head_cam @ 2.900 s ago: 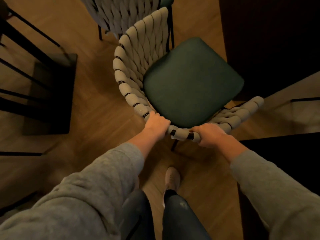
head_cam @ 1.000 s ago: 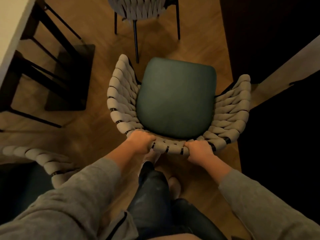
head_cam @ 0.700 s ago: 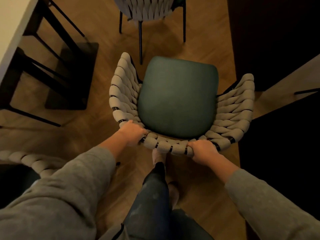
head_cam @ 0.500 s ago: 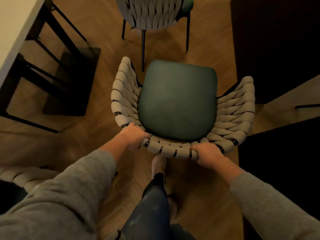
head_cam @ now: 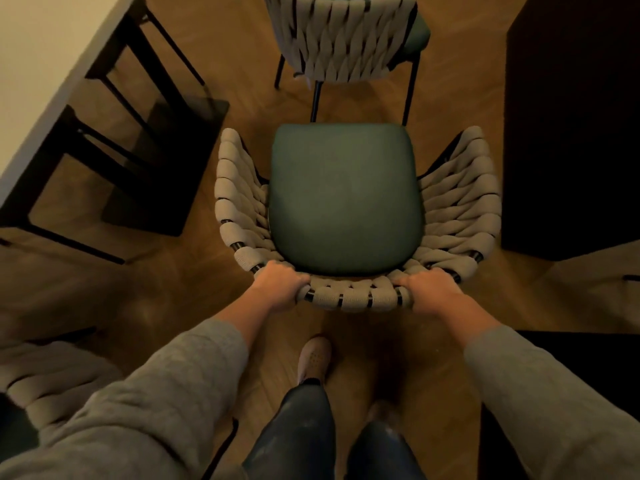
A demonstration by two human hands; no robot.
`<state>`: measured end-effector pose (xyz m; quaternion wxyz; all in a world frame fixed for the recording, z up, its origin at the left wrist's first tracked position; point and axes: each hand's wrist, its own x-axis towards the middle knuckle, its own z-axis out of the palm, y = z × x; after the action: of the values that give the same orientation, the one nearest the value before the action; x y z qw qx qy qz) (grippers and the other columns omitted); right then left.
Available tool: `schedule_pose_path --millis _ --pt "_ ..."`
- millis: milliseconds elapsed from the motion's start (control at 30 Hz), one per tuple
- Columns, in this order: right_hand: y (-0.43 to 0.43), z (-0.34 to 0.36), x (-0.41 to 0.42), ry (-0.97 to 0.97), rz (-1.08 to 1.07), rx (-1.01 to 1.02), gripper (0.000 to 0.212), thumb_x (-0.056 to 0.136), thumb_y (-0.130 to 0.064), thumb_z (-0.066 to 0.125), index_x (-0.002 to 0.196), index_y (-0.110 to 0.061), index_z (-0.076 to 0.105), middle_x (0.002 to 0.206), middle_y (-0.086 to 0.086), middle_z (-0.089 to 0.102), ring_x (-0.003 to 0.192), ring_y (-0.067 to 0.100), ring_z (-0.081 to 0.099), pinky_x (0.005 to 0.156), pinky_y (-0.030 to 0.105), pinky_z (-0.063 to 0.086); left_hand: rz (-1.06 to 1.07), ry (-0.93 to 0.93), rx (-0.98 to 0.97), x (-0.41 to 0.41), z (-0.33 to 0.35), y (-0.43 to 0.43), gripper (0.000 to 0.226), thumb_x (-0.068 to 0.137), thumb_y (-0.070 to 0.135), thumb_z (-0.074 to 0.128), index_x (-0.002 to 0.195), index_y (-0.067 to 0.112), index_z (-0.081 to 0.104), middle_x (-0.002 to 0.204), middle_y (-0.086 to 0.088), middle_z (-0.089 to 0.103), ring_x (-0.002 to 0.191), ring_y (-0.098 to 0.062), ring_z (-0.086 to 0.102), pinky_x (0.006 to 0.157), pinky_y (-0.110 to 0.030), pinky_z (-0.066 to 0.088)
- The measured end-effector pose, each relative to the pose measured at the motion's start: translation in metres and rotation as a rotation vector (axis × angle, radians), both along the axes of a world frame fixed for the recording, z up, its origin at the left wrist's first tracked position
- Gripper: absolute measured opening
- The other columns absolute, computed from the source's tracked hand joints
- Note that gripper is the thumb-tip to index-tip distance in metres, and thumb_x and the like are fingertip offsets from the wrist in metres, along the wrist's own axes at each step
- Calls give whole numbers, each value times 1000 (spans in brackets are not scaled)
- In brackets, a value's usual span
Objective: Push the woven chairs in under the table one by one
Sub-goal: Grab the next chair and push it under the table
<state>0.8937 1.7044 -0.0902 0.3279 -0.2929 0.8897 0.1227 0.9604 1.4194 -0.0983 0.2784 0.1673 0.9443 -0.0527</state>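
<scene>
A woven chair (head_cam: 457, 209) with a beige rope back and a dark green seat cushion stands right in front of me on the wooden floor. My left hand (head_cam: 280, 285) grips the top rail of its back on the left side. My right hand (head_cam: 429, 289) grips the same rail on the right. The pale table top (head_cam: 38, 60) runs along the upper left, with its black frame legs (head_cam: 114, 143) beneath it. The chair's seat faces away from me, to the right of the table.
A second woven chair (head_cam: 346, 39) stands just beyond the held one, its back toward me. Part of a third woven chair (head_cam: 45, 379) shows at the lower left. Dark furniture (head_cam: 571, 126) fills the right side. My feet and legs (head_cam: 311, 362) are below the chair.
The chair has been turned from its slanted position so its back faces me squarely, and it has shifted slightly forward toward the second chair. Both hands kept their hold on the rail.
</scene>
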Motion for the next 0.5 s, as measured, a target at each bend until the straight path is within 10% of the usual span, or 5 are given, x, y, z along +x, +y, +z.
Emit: schedule_pose_path --millis 500 --pt "63 -3 -4 -86 290 -89 35 85 -27 62 119 -27 58 107 -1 65 97 19 61 82 33 49 383 -63 -37 69 8 93 45 94 27 55 137 32 42 122 0 58 116 -23 53 100 -42 38"
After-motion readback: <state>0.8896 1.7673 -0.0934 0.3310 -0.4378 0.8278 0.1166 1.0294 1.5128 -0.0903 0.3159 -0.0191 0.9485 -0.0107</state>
